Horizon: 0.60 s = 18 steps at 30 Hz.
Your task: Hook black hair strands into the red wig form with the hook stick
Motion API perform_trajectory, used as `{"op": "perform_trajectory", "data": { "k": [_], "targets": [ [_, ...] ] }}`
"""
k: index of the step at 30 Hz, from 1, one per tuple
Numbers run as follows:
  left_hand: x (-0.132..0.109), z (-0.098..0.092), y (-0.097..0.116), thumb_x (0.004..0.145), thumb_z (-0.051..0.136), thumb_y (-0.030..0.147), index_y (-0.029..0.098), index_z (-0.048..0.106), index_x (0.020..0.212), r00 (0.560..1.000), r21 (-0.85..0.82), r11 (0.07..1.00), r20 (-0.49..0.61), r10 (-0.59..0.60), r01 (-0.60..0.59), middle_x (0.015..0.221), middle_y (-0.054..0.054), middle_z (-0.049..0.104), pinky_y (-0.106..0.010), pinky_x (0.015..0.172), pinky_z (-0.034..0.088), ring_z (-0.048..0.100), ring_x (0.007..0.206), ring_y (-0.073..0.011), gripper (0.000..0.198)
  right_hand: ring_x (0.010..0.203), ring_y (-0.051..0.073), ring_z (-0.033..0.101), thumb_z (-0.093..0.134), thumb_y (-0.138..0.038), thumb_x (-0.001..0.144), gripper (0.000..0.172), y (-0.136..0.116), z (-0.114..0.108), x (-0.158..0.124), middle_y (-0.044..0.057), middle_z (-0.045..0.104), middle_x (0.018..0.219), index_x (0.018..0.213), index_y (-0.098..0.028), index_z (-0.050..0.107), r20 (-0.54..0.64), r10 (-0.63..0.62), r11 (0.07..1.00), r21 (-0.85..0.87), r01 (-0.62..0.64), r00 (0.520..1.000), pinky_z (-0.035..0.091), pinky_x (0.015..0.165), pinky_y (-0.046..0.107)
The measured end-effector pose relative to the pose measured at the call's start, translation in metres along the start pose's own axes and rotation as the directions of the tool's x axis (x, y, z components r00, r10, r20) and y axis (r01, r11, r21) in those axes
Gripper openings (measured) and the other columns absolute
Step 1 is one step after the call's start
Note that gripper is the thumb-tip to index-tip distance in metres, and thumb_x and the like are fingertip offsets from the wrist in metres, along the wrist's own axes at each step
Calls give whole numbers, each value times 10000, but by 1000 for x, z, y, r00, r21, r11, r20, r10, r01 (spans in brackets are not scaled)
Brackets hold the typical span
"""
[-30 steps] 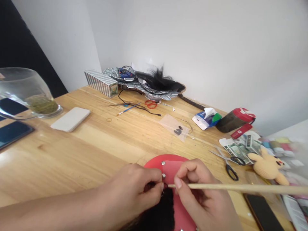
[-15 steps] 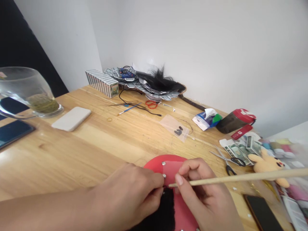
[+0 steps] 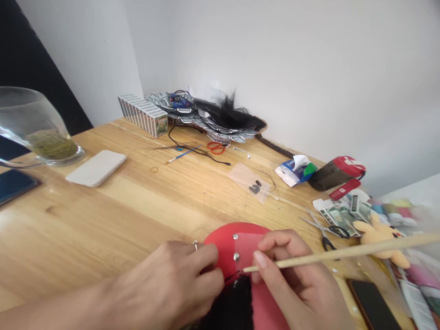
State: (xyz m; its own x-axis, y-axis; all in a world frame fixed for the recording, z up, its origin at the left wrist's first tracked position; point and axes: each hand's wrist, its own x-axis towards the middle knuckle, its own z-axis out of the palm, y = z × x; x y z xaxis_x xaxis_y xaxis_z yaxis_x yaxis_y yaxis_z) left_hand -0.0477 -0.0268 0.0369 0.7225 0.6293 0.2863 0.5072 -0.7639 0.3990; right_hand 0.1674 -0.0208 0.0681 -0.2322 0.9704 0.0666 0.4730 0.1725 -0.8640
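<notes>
My right hand [image 3: 292,279] is closed around a thin pale wooden stick [image 3: 347,254], held between thumb and fingers and reaching off to the right. The stick's tip lies over a red round pad [image 3: 220,243] near the upper edge of a black fibrous piece [image 3: 233,305]. My left hand [image 3: 185,275], with a ring on one finger, is pinched at the pad's left side. From its fingertips a thin black strand [image 3: 232,276] runs toward the stick's tip. Silver pins [image 3: 236,256] stand in the pad beside a paler pink, see-through strip [image 3: 248,243].
Scissors [image 3: 323,229], a yellow plush toy [image 3: 378,236] and a dark phone [image 3: 373,302] lie at right. A plastic bag [image 3: 244,176] with black pieces lies ahead. A white flat case [image 3: 98,168] and a glass mug [image 3: 51,123] stand at left; small boxes [image 3: 142,114] are behind.
My left hand has moved left, away from the stick's tip, and the black strand between them now shows. My right hand keeps its hold on the stick, whose tip has shifted slightly.
</notes>
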Motion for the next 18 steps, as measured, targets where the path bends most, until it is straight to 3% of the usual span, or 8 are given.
{"op": "perform_trajectory", "data": {
  "k": [3, 7, 12, 18],
  "targets": [
    [-3, -1, -4, 1033, 278, 132, 191, 621, 757, 987, 122, 985, -90, 135, -124, 874, -23, 718, -293, 467, 404, 543, 544, -144, 444, 558, 146, 688, 587, -308, 930, 96, 0, -1, 0, -44, 675, 654, 851, -261, 612, -26, -38, 998, -43, 37, 999, 537, 538, 201],
    [-1, -6, -7, 1037, 339, 121, 183, 685, 862, 961, 90, 966, -115, 251, -242, 1127, -25, 762, -273, 557, 495, 635, 625, -137, 393, 557, 132, 664, 600, -278, 921, 62, -1, -4, 0, -50, 660, 662, 861, -270, 611, -30, -74, 995, -72, 71, 997, 535, 537, 179],
    [0, -2, -10, 1028, 394, 161, 202, 641, 823, 976, -104, 976, -133, 175, -189, 1060, -6, 788, -233, 563, 525, 680, 598, -125, 325, 591, 130, 659, 553, -273, 954, 123, -2, -9, 4, -39, 664, 677, 841, -258, 600, 55, -51, 997, -57, 54, 997, 537, 561, 169],
    [-7, 9, -10, 1001, 492, 179, 210, 614, 1058, 980, -315, 941, -185, 71, -127, 1061, -39, 777, -185, 722, 570, 744, 774, -146, 139, 575, 114, 639, 578, -225, 921, 157, 2, -15, 7, -48, 641, 662, 772, -260, 615, 91, -154, 981, -107, 164, 984, 513, 545, 158]
  ]
}}
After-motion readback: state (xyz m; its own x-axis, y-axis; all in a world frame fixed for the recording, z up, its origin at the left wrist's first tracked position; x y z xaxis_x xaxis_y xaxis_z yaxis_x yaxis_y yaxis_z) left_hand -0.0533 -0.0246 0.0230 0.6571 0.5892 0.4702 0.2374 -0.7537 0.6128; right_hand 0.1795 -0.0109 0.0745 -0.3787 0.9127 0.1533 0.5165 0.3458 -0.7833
